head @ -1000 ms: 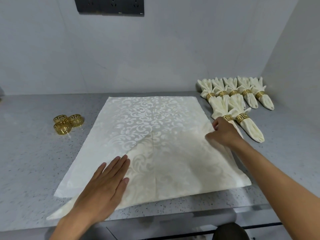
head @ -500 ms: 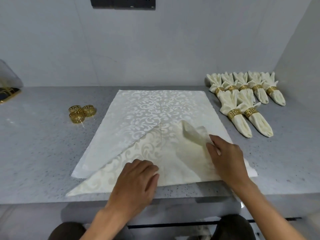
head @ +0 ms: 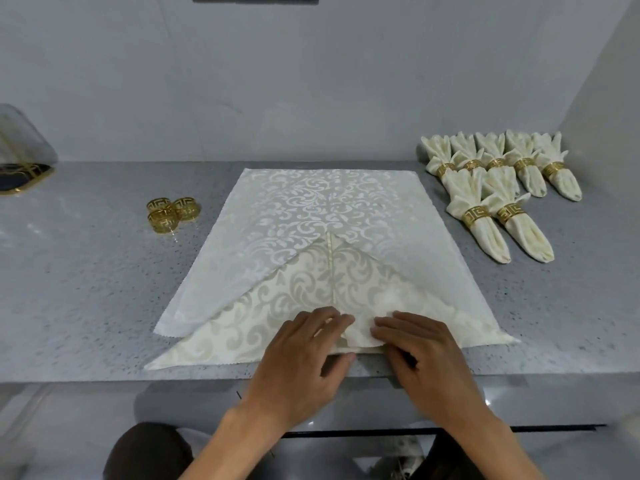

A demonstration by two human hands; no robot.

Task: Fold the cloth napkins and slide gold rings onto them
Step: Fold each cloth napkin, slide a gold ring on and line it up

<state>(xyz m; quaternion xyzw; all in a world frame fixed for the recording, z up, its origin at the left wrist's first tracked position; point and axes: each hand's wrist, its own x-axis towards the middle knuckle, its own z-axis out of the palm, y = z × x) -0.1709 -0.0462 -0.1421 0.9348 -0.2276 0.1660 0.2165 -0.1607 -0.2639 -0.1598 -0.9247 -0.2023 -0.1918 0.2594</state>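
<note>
A cream damask napkin (head: 322, 209) lies spread on the grey counter (head: 79, 292). Its two near corners are folded in and meet along a centre seam, making a triangle that points away from me. My left hand (head: 301, 355) and my right hand (head: 426, 355) sit side by side at the middle of the near edge. Each pinches the cloth there between fingers and thumb, and a small bit of cloth is raised between them. Three loose gold rings (head: 171, 213) stand left of the napkin.
Several folded napkins with gold rings (head: 498, 188) lie in rows at the back right, close to the side wall. A clear cover over a dark gold-edged tray (head: 20, 168) stands at the far left. The counter's front edge runs just below my hands.
My right hand brought the right near corner over to the centre seam. Both hands then came together at the middle of the near edge.
</note>
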